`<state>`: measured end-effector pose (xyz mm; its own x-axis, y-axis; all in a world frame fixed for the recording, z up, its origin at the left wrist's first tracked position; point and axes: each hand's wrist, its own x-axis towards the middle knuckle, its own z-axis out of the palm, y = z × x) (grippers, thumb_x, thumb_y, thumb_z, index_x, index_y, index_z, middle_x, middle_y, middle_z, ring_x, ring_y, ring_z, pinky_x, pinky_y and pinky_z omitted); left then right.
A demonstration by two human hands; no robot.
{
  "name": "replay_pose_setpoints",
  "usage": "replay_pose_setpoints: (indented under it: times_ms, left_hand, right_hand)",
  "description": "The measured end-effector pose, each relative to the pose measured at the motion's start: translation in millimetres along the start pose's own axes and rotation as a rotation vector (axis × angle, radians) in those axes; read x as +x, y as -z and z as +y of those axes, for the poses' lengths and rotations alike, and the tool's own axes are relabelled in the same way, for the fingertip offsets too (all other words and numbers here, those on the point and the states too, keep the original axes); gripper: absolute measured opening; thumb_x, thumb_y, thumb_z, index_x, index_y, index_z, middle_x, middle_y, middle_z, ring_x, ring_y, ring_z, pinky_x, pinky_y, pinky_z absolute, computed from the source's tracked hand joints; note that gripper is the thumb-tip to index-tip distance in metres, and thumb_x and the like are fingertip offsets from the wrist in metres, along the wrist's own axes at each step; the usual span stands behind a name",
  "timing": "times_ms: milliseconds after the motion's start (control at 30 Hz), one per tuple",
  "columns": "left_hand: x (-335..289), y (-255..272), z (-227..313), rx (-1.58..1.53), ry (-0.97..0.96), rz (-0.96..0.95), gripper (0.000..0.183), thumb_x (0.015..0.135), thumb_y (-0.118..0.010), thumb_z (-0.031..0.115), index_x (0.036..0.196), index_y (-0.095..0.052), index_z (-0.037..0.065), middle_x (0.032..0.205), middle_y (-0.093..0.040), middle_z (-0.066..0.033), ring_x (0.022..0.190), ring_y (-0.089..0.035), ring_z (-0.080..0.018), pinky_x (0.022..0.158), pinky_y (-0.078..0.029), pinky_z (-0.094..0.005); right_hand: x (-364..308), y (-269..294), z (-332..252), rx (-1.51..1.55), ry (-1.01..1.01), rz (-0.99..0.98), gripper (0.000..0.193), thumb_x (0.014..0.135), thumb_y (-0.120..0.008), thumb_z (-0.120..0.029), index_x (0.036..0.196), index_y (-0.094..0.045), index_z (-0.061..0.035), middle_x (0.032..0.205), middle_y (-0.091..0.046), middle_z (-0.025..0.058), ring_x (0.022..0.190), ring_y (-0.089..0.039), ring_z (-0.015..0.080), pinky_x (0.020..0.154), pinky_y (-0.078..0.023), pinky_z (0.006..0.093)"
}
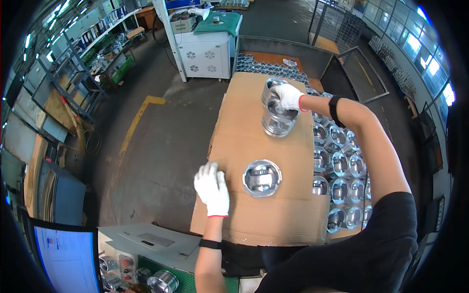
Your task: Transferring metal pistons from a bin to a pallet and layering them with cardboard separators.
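My right hand (287, 96), in a white knit glove with a red cuff, reaches to the far part of a cardboard sheet (234, 122). Its bent fingers grip the upper side of a shiny metal piston (279, 126). Right behind stands another piston (268, 91), partly hidden by the glove. A single piston (262, 178) rests nearer to me on the cardboard, its hollow side with the inner pin bosses facing up. Left of it, my gloved left hand (211, 190) lies at the cardboard's left edge, fingers stretched out and holding nothing.
Rows of pistons (338, 163) stand along the right of the cardboard, with more (273, 68) beyond its far end. A white cabinet (202, 56) is at the back. At lower left are a monitor (66, 256) and a machine bench with pistons (163, 282).
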<state>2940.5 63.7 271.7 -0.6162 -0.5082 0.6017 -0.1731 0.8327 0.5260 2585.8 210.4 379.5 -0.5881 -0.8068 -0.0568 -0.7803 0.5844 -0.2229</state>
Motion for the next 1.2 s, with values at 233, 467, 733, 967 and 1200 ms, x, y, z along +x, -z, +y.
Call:
replay_pose_setpoints:
  times_ms: [233,467,733,967,1200]
  left_hand:
    - [-3,-29,8,0.226,-0.152,-0.427,0.030,0.084,-0.058,0.019,0.110,-0.057,0.005,0.114,-0.055,-0.0130,0.111,-0.046,-0.0321,0.101,-0.031,-0.0494]
    - [2,-33,3,0.184,-0.108,-0.532,0.035,0.087,-0.057,0.021,0.118,-0.057,0.005,0.123,-0.054,-0.0135,0.116,-0.045,-0.0344,0.105,-0.029,-0.0527]
    - [2,-35,4,0.182,-0.102,-0.477,0.035,0.084,-0.059,0.018,0.116,-0.058,0.005,0.121,-0.055,-0.0135,0.113,-0.046,-0.0345,0.103,-0.030,-0.0513]
    - [1,-37,7,0.165,-0.135,-0.424,0.032,0.081,-0.060,0.015,0.111,-0.060,0.004,0.116,-0.056,-0.0142,0.110,-0.047,-0.0342,0.101,-0.032,-0.0503]
    - [-1,-30,9,0.226,-0.148,-0.466,0.032,0.085,-0.058,0.018,0.115,-0.059,0.005,0.119,-0.056,-0.0129,0.113,-0.046,-0.0334,0.103,-0.031,-0.0504]
  right_hand:
    - [111,-27,1,0.057,-0.070,0.023,0.057,0.056,-0.072,-0.008,0.112,-0.064,-0.0073,0.104,-0.067,0.0165,0.101,-0.063,0.0322,0.086,-0.050,0.0373]
    - [175,-43,16,-0.102,-0.176,-0.081,0.059,0.058,-0.077,-0.016,0.115,-0.064,-0.0084,0.111,-0.066,0.0154,0.105,-0.063,0.0302,0.089,-0.052,0.0372]
    - [180,-41,6,-0.087,-0.171,-0.047,0.057,0.059,-0.076,-0.013,0.115,-0.064,-0.0071,0.112,-0.066,0.0162,0.105,-0.063,0.0317,0.089,-0.052,0.0375]
    - [169,-36,13,0.002,-0.196,-0.047,0.074,0.061,-0.078,-0.022,0.130,-0.054,-0.0086,0.121,-0.061,0.0181,0.111,-0.060,0.0331,0.093,-0.050,0.0379]
    - [34,13,-52,0.164,0.066,-0.108,0.079,0.080,-0.063,-0.052,0.137,-0.043,-0.0008,0.130,-0.053,0.0259,0.122,-0.052,0.0359,0.101,-0.043,0.0378]
